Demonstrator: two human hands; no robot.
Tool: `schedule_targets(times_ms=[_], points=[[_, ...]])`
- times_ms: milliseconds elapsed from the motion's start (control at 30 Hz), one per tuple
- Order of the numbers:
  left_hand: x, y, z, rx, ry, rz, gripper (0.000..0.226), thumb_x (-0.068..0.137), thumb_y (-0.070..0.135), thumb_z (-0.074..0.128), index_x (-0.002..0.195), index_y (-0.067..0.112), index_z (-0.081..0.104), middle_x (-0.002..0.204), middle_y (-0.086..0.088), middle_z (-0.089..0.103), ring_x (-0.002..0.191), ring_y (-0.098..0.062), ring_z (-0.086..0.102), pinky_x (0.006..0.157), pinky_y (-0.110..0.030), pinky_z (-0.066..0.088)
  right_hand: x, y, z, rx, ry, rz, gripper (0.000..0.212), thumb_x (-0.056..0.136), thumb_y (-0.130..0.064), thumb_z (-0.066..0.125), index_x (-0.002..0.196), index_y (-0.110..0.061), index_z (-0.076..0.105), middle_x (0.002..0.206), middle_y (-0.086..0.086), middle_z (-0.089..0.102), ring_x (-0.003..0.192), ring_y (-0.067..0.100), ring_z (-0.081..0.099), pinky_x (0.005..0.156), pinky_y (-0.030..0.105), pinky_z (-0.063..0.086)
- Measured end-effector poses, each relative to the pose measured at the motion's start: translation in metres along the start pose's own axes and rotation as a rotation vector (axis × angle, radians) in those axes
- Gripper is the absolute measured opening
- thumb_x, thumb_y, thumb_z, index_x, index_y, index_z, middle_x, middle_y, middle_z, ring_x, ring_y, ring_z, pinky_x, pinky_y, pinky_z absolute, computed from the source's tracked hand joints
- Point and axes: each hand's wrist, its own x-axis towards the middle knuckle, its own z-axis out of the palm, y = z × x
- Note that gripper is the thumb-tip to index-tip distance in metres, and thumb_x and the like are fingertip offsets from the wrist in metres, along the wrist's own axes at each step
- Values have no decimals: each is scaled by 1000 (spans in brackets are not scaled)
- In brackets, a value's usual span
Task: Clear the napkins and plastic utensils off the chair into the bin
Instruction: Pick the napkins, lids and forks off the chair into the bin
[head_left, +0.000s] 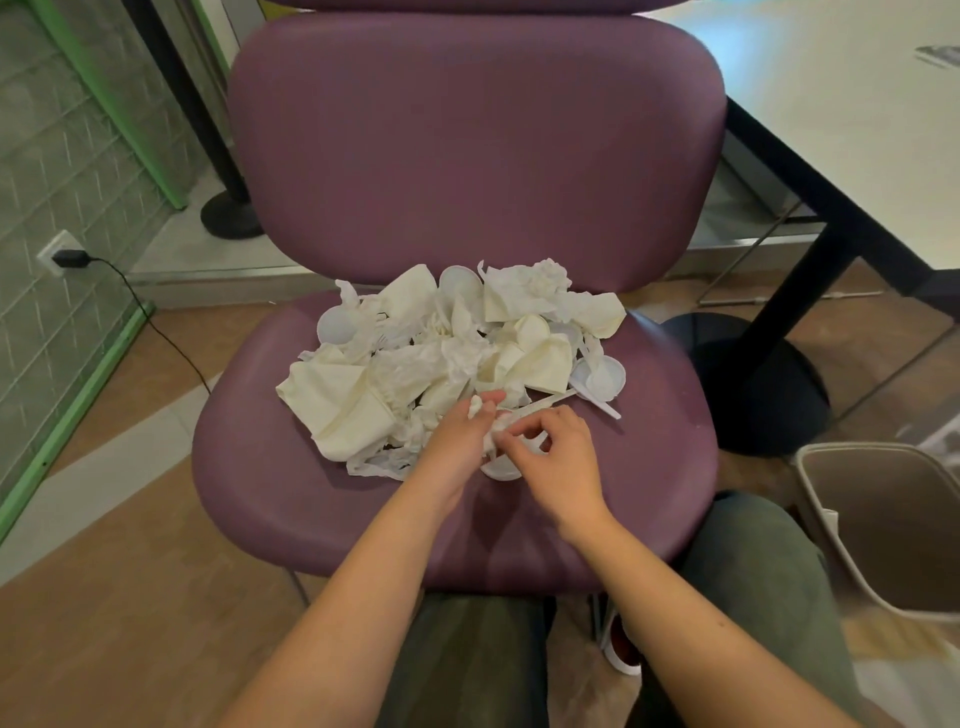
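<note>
the pile of napkins and plastic spoons sits mid-seat on the purple chair, barely dented, so this looks like an early grab. left hand pinches a wad at the pile's near edge, right hand curls round scraps beside it. next up: carry right to the bin on the wood floor, beside a table.

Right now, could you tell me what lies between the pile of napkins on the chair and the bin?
In the head view, only bare purple seat and floor separate the pile from the bin.
</note>
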Motion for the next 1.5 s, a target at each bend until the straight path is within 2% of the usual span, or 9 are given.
schedule_targets(times_ms=[133, 333, 533, 767, 933, 1067, 1267, 1367, 1500], points=[[5, 2, 1, 70, 67, 76, 26, 103, 17, 40, 124, 18, 57, 118, 8, 49, 100, -1, 54, 70, -19, 53, 17, 18, -11, -209, 39, 48, 10, 86, -20, 65, 94, -24, 69, 98, -4, 61, 102, 17, 51, 85, 33, 46], [13, -1, 0, 140, 30, 21, 24, 90, 25, 68, 112, 19, 63, 101, 10, 56, 80, -1, 54, 66, -17, 46, 38, 39, -15, -720, -90, -79, 51, 88, -9, 53, 134, -31, 56, 125, 1, 52, 110, 28, 44, 93, 39, 41], [16, -7, 2, 125, 42, -3, 22, 99, 14, 50, 117, 15, 64, 92, 2, 56, 69, -7, 51, 59, -17, 46, 39, 51, -12, -867, -64, -182, 22, 94, -24, 56, 109, -22, 72, 112, 2, 62, 104, 31, 48, 87, 40, 37], [17, -9, 7, 126, 3, -48, 26, 100, 17, 48, 124, 17, 59, 118, -4, 59, 86, -14, 63, 75, -28, 55, 30, 41, -24, -476, 20, -78, 15, 97, -21, 55, 103, -19, 68, 108, -4, 63, 102, 20, 46, 89, 35, 42], [12, -8, 15, 250, -91, 24, 31, 103, 25, 42, 131, 19, 55, 121, 2, 60, 111, -14, 59, 78, -18, 51, 20, 4, -33, 81, -6, 54, 11, 96, -17, 57, 99, -21, 67, 95, -17, 67, 86, -5, 58, 72, 8, 43], [9, -2, 23, 336, -75, 49, 36, 104, 38, 35, 109, 14, 62, 104, 0, 67, 98, -17, 62, 88, -33, 46, 22, -12, -32, 318, -19, 154, 9, 96, -13, 58, 100, -17, 66, 97, -3, 72, 92, 12, 67, 81, 23, 51], [13, 0, 22, 247, 14, 0, 44, 99, 49, 39, 122, 14, 52, 114, -3, 65, 105, -19, 63, 93, -38, 50, 20, -15, -30, 206, 94, 78, 20, 92, -10, 61, 90, -29, 68, 93, -12, 70, 81, 2, 61, 76, 18, 48], [14, 3, 20, 66, 34, -35, 63, 90, 60, 45, 130, 12, 48, 119, -7, 65, 105, -18, 65, 94, -37, 52, 12, -12, -23, 102, 16, 10, 14, 91, -22, 64, 94, -34, 71, 100, -16, 67, 97, 3, 57, 86, 22, 44], [12, 7, 14, -121, 93, -84, 41, 98, 40, 51, 125, 10, 42, 109, -9, 66, 93, -20, 69, 88, -38, 56, -2, -9, -9, -41, -99, -101, 25, 89, -40, 66, 113, -33, 71, 110, -20, 63, 106, 7, 45, 95, 9, 24]])
